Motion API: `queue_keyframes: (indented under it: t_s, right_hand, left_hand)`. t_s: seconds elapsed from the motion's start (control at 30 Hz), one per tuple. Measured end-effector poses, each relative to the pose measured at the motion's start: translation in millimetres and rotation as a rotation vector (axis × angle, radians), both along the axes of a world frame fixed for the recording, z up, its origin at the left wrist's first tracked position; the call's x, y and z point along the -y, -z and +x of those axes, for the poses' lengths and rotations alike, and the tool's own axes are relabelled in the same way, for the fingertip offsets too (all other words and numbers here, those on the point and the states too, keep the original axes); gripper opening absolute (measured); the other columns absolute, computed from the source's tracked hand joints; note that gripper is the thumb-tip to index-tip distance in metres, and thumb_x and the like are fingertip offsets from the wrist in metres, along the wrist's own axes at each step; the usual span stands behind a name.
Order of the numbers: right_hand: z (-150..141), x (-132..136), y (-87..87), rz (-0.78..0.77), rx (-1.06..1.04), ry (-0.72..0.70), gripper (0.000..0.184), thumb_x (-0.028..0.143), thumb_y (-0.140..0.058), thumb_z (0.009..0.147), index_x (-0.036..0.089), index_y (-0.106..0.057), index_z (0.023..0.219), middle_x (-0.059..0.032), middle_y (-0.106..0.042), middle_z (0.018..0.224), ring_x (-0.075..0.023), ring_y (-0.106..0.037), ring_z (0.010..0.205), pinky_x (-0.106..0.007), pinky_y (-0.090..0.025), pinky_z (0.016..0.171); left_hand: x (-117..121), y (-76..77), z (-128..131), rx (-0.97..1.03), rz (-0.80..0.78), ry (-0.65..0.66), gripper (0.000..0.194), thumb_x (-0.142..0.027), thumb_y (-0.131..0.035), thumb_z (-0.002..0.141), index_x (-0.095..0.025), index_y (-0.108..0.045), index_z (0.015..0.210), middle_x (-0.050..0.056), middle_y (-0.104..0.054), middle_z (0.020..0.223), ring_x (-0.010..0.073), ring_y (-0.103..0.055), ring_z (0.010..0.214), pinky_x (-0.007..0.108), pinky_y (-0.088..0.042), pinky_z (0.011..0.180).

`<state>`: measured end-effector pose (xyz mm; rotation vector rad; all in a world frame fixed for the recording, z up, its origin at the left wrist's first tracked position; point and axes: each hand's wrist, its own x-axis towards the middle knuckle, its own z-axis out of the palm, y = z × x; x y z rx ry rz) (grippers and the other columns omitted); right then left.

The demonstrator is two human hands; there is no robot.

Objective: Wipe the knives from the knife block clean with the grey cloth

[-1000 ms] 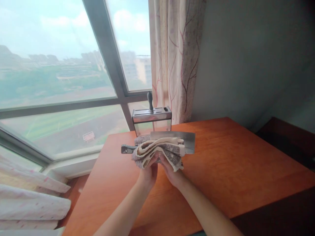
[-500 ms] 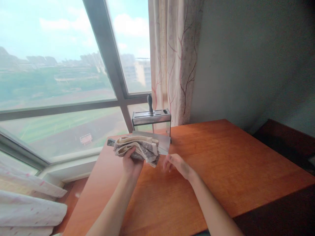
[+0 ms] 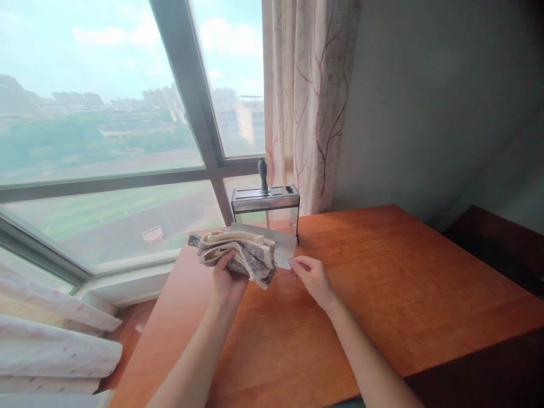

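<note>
My left hand (image 3: pixel 228 277) is closed round a folded beige and grey cloth (image 3: pixel 240 253) that wraps a steel cleaver (image 3: pixel 280 245). The cleaver's dark handle end (image 3: pixel 194 239) sticks out to the left of the cloth. Its broad blade shows to the right. My right hand (image 3: pixel 311 275) pinches the blade's lower right corner between thumb and fingers. Both hands hover over the orange wooden table (image 3: pixel 382 283), near its far left part.
A steel knife block (image 3: pixel 264 207) with one dark handle (image 3: pixel 263 173) standing in it sits at the table's back edge by the window. A patterned curtain (image 3: pixel 306 102) hangs behind it. Folded pale bedding (image 3: pixel 51 351) lies at the lower left. A dark ledge (image 3: pixel 501 243) borders the right.
My left hand carried the cloth-wrapped cleaver left and toward the knife block. My right hand let go of the cloth, drew back, then came forward and pinched the blade's corner.
</note>
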<state>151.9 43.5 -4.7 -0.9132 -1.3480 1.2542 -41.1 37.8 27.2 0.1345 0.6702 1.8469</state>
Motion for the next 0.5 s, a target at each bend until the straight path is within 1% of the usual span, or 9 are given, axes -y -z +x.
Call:
queue_keyframes:
  t_s: [0.1, 0.23, 0.4, 0.5]
  right_hand:
    - [3, -1, 0.9, 0.071, 0.087, 0.077, 0.024, 0.039, -0.062, 0.081, 0.020, -0.070, 0.068, -0.0032, -0.067, 0.064, -0.0188, -0.059, 0.061, -0.029, -0.043, 0.059]
    - [9, 0, -3.3, 0.227, 0.207, 0.126, 0.022, 0.034, -0.061, 0.082, 0.022, -0.071, 0.067, -0.0032, -0.067, 0.066, -0.0197, -0.058, 0.063, -0.029, -0.041, 0.061]
    - [14, 2, -5.2, 0.338, 0.322, 0.122, 0.018, 0.031, -0.059, 0.084, 0.024, -0.071, 0.072, -0.0032, -0.068, 0.071, -0.0195, -0.060, 0.069, -0.029, -0.042, 0.065]
    - [11, 3, -3.6, 0.407, 0.354, 0.045, 0.019, 0.032, -0.058, 0.084, 0.025, -0.072, 0.073, -0.0034, -0.068, 0.071, -0.0189, -0.060, 0.068, -0.030, -0.043, 0.067]
  left_hand:
    - [0, 0.1, 1, -0.013, 0.006, 0.016, 0.025, -0.006, -0.061, 0.066, -0.019, -0.065, 0.087, -0.002, -0.070, 0.079, 0.0148, -0.066, 0.077, 0.025, -0.053, 0.075]
    - [0, -0.6, 0, -0.020, 0.000, 0.005, 0.024, -0.005, -0.060, 0.066, -0.019, -0.065, 0.086, -0.001, -0.070, 0.077, 0.0149, -0.066, 0.077, 0.025, -0.053, 0.074]
    - [-3, -1.1, -4, -0.001, -0.004, -0.020, 0.024, -0.004, -0.059, 0.067, -0.018, -0.065, 0.086, -0.001, -0.070, 0.080, 0.0147, -0.066, 0.078, 0.026, -0.052, 0.076]
    - [-3, -1.3, -6, 0.011, -0.006, -0.029, 0.025, -0.004, -0.058, 0.068, -0.018, -0.065, 0.087, -0.001, -0.070, 0.080, 0.0145, -0.066, 0.079, 0.027, -0.052, 0.078]
